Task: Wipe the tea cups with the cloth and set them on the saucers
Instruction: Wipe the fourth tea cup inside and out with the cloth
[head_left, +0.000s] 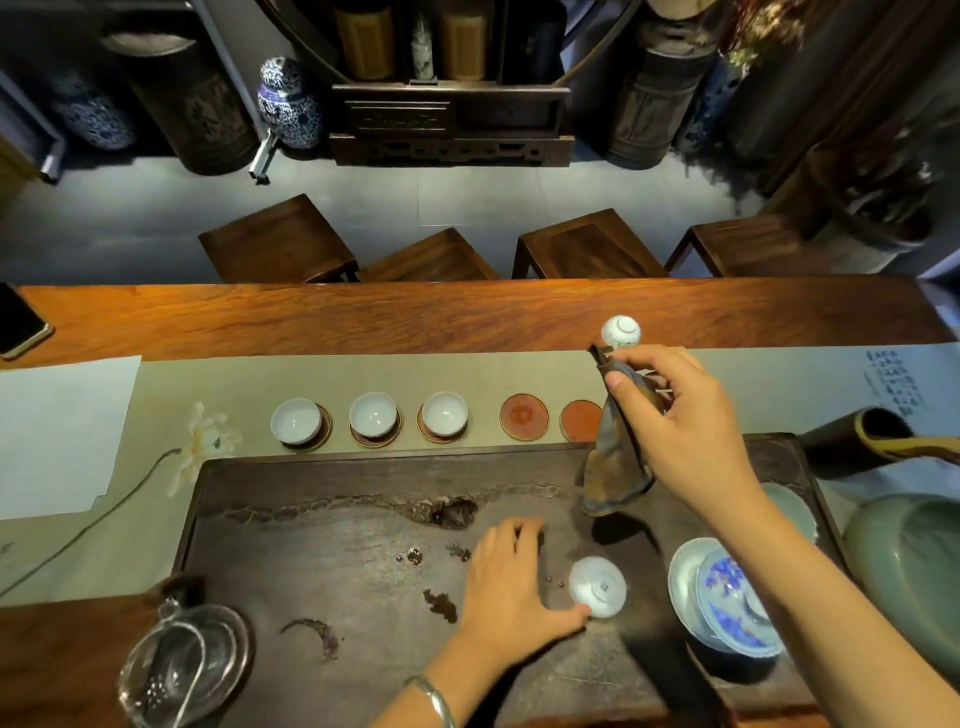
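Right hand: the right hand (685, 421) is raised over the far right of the tea tray (322, 519), fingers pinched closed on the cloth (618, 457), which hangs down loose below the thumb.
Left hand: the left hand (506, 587) lies low on the tray, fingers spread; its thumb touches an overturned cup (597, 587), not yet gripped.
Far cup: another overturned cup (621, 331) sits just beyond the right hand's fingertips; whether it rests on the table (363, 317) or is pinched by those fingers, I cannot tell.
Finished cups: three cups (373, 415) stand upright on saucers along the runner (208, 379).
Free saucers: two red saucers (523, 417) lie bare between those cups and the cloth, the right one partly hidden behind it.
Risk, cup: the left thumb alone could slide the wet cup across the tray toward the blue-patterned bowl (727, 603) nearby; a chip would follow.
Risk, cloth: its dangling tail could drag over the bare saucers and shift them.
Risk, far cup: a brush from the right fingers could roll it along the table.
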